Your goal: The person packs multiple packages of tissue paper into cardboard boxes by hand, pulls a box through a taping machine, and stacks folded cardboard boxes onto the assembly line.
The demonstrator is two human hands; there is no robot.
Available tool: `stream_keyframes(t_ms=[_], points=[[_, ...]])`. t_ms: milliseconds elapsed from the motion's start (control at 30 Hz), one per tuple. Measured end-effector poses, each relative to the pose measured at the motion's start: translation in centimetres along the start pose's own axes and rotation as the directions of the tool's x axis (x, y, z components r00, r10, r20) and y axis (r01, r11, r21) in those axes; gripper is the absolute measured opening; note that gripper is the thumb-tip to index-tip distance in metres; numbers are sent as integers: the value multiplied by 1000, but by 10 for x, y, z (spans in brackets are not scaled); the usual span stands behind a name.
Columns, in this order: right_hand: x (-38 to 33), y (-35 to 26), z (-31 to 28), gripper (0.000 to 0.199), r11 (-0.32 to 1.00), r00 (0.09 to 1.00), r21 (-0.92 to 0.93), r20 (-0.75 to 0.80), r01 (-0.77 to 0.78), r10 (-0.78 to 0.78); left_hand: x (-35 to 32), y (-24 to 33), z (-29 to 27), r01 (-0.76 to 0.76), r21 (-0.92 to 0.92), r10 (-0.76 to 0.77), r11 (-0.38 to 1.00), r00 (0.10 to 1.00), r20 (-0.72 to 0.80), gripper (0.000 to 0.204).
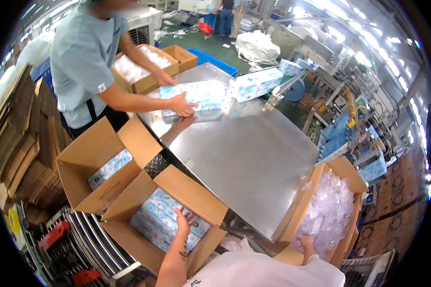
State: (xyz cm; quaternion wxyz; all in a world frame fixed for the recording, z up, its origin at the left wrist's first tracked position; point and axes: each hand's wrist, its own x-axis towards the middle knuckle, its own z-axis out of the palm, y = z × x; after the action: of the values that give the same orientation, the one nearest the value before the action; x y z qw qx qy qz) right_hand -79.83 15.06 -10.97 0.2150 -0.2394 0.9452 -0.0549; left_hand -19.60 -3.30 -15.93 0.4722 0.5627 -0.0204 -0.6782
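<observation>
Brown cardboard at seven o'clock: open carton (191, 193) with blue-patterned packs (153, 213) inside, close beside the metal table (234, 167), probably for a short reach. Flaps (206, 249) splayed outward, likely to leave the mouth clear. Left hand (184, 222) over the packs, fingers spread wide, nothing visibly gripped; cannot tell about contact. At four o'clock, right hand (307, 242) among clear plastic pieces (326, 210), fingertips partly hidden; cannot tell about any hold. At eleven, co-worker's hands (183, 104) on a long pack (208, 94), apparently for steadying.
</observation>
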Motion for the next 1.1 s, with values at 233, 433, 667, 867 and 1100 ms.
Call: stream_keyframes(t_ms=[233, 433, 667, 867, 1100], points=[[-39, -15, -14, 39, 769, 994, 631, 79, -105, 70, 0, 8, 45, -267, 428, 311, 863, 950, -34, 64], [-6, 15, -14, 16, 775, 971, 628, -220, 68, 93, 77, -37, 23, -373, 587, 393, 718, 914, 100, 51], [-42, -58, -78, 37, 887, 778, 351, -628, 300, -14, 2, 18, 51, -505, 766, 530, 397, 808, 258, 57], [0, -8, -66, 21, 880, 828, 423, -557, 218, 63, -107, 56, 111, -749, 640, 637, 169, 579, 509, 52], [-83, -137, -105, 9, -121, 978, 986, -135, 117, -156, -177, 54, 133, -731, 505, 398, 458, 677, 619, 36]])
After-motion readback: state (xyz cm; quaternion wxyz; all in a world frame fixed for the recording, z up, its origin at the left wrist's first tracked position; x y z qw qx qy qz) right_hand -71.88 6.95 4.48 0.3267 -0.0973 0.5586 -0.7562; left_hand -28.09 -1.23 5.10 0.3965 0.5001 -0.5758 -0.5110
